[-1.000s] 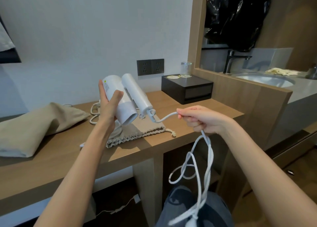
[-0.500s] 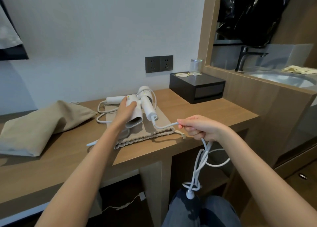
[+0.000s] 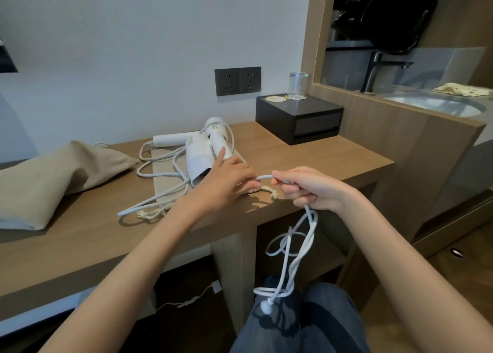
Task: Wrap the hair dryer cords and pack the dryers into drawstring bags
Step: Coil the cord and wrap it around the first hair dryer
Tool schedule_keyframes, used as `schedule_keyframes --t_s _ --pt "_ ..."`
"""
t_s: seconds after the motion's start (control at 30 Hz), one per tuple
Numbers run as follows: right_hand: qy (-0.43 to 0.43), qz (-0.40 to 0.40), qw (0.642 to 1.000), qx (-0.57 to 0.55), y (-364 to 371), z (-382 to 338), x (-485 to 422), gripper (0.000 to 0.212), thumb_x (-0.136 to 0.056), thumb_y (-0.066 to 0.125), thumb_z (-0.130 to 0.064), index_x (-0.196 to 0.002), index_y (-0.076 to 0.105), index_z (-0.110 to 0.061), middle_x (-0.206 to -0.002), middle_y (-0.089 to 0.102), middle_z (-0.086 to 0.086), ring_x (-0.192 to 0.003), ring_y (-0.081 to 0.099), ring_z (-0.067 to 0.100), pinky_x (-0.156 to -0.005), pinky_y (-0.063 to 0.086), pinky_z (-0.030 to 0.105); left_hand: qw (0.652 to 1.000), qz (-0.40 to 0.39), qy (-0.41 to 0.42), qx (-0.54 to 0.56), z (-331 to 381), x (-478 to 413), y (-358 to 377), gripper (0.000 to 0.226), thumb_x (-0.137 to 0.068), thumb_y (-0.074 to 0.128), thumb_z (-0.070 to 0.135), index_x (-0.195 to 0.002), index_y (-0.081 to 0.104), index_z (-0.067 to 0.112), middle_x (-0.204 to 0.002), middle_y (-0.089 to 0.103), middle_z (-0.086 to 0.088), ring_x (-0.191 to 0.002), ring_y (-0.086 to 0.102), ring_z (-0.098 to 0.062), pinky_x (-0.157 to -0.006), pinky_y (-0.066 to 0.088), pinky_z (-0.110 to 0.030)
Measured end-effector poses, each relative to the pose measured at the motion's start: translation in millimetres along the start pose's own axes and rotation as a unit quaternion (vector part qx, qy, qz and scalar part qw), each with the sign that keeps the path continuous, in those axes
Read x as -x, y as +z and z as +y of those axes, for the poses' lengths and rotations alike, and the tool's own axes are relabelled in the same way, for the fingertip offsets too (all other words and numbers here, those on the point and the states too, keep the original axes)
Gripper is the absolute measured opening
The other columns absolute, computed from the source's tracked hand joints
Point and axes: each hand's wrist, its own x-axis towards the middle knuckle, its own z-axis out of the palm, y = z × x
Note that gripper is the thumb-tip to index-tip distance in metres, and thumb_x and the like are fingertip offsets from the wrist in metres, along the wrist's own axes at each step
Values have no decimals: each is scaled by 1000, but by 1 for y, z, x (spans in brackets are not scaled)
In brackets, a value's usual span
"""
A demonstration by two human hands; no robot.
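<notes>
Two white hair dryers lie on a flat beige drawstring bag (image 3: 163,175) on the wooden desk (image 3: 80,240). The front dryer (image 3: 198,158) has its cord (image 3: 290,262) running off the desk's front edge. My left hand (image 3: 226,183) lies against this dryer's folded handle, one digit stretched along it and the others curled over the cord where it leaves the handle. Just to its right, my right hand (image 3: 306,190) grips the same cord. The rest hangs in loose loops down to the plug (image 3: 266,306) over my knees. The back dryer (image 3: 213,128) lies untouched with its own cord (image 3: 157,176) spread loose.
A filled beige bag (image 3: 53,176) lies at the desk's left end. A black box (image 3: 298,118) with a glass (image 3: 297,86) on top stands at the back right, under a wall socket (image 3: 237,80). A wooden partition and a sink (image 3: 432,104) are on the right.
My left hand has set the dryer down on the flat bag and slid to the cord at the handle's end. My right hand has kept its grip on the cord, and the plug hangs lower.
</notes>
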Motion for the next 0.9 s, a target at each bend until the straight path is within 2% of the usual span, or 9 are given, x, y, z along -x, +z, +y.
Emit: schedule_keyframes --t_s 0.1,0.23,0.37,0.53,0.6,0.67,0.73,0.8,0.9 --pt "-4 -6 999 40 -9 9 16 26 -99 50 -29 -80 53 -11 -53 38 -2 -41 31 6 -42 35 15 998 29 36 45 -9 -4 5 21 -97 54 28 -78 59 35 -76 50 20 -92 41 -10 -113 14 -53" --pt "3 24 994 108 -29 26 45 31 -96 54 -33 -71 52 -15 -53 44 0 -47 43 11 -70 55 26 997 74 23 -4 -7 -10 13 25 -97 54 28 -81 69 18 -81 61 4 -94 49 -21 -113 12 -51" --pt "61 22 995 78 -43 43 58 21 -96 55 -30 -85 58 -12 -66 53 1 -59 51 12 -69 49 26 997 78 -21 5 6 -16 22 29 -99 48 30 -85 69 17 -83 54 6 -105 50 -24 -115 8 -56" --pt "-2 112 994 -16 -31 66 51 20 -98 52 -17 -83 64 -9 -78 62 3 -68 55 11 -70 48 25 988 150 -37 13 32 -7 36 13 -91 62 17 -101 69 13 -112 61 -8 -134 41 -31 -118 15 -50" --pt "-20 131 988 -78 -26 67 50 21 -97 54 -20 -82 65 -10 -78 59 1 -66 50 11 -66 46 23 975 219 -16 28 52 5 38 17 -89 65 11 -105 65 10 -114 57 -8 -125 46 -24 -107 36 -39" --pt "-20 135 978 -156 -23 63 50 21 -97 54 -24 -84 64 -12 -72 52 -1 -62 44 10 -61 41 21 963 260 0 67 75 21 40 14 -89 63 13 -103 64 12 -103 57 0 -100 48 -12 -86 40 -24" --pt "-24 127 970 -205 -18 59 50 20 -98 52 -24 -88 63 -10 -70 46 -1 -58 39 9 -54 37 18 966 212 -36 143 94 36 49 16 -93 59 22 -107 63 17 -102 59 8 -95 49 -4 -83 39 -17" --pt "-32 111 966 -232 -13 58 50 19 -98 52 -23 -93 63 -7 -69 43 0 -52 36 7 -47 38 15 963 121 -82 228 103 46 64 30 -95 55 33 -122 59 23 -117 60 11 -108 52 -2 -92 43 -21" --pt "-39 130 971 -197 -8 59 52 20 -97 55 -23 -98 66 -7 -63 44 -2 -47 38 5 -46 40 13 943 59 -84 317 105 50 80 30 -97 53 30 -127 57 28 -116 63 17 -107 55 3 -91 45 -21"
